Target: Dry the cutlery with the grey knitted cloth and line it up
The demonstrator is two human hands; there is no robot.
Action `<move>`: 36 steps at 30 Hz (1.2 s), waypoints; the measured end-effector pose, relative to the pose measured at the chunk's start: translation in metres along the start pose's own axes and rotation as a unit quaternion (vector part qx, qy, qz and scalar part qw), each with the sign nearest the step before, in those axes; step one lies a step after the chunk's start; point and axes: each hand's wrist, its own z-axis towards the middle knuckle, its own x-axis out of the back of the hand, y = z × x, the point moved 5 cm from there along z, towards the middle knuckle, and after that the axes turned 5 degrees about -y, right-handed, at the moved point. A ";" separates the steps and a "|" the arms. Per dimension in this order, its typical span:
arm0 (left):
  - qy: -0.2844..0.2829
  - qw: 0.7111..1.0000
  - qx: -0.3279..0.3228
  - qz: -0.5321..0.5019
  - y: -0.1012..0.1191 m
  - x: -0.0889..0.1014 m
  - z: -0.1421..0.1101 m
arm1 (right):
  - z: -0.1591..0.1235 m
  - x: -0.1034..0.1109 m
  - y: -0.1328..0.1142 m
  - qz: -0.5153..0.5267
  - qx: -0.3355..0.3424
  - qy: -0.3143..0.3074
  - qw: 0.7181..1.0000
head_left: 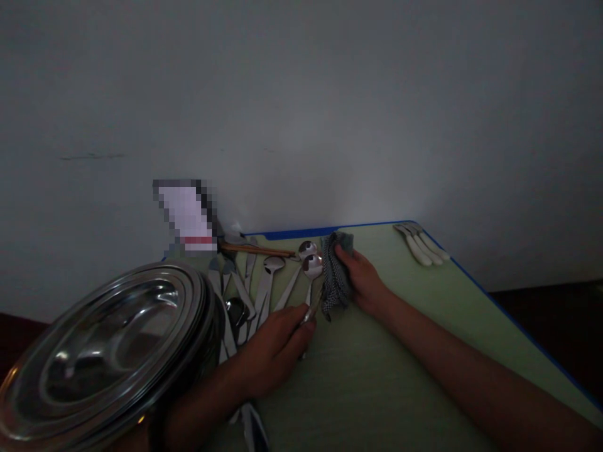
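Left hand has its fingers and thumb closed on a piece of metal cutlery, right hand is bunched around a checked cloth. The metal piece is over the middle of the table, a bit nearer the far edge than the near one, with its far end right by the cloth. Can't tell if they're actually touching, and the fingers hide too much to say whether it's a fork or a spoon.

Handling-wise, I'd guess the metal is light, stiff and pretty much unbreakable, but smooth, so probably slippery if it's damp. I'd pinch it partway down the handle, which is roughly where the left fingers seem to be, and leave the other end free. The cloth looks thin and floppy, most likely weighs next to nothing, and won't hold a shape, so a loose fistful with the thumb on top makes sense to me.

Two spoons lie just beside the cloth on its left, and chopsticks sit along the far edge. Forks with pale handles are together by the far right corner, and stacked metal dishes crowd the left edge.
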 end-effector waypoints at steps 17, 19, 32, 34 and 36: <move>0.070 0.983 -0.034 -0.165 -0.005 0.006 -0.003 | -0.005 -0.007 -0.001 0.005 -0.050 -0.041 0.998; 0.071 0.977 -0.049 -0.193 -0.005 0.007 -0.005 | -0.006 -0.008 -0.001 0.008 -0.051 -0.039 0.998; 0.012 0.997 -0.069 0.034 0.000 -0.005 -0.004 | -0.004 -0.004 -0.002 0.000 -0.046 -0.020 0.999; 0.006 0.995 -0.081 0.061 0.001 -0.007 -0.004 | -0.005 -0.005 -0.002 -0.006 -0.044 -0.025 0.999; 0.000 0.993 -0.086 0.075 0.002 -0.009 -0.005 | -0.005 -0.007 -0.002 -0.011 -0.043 -0.031 0.999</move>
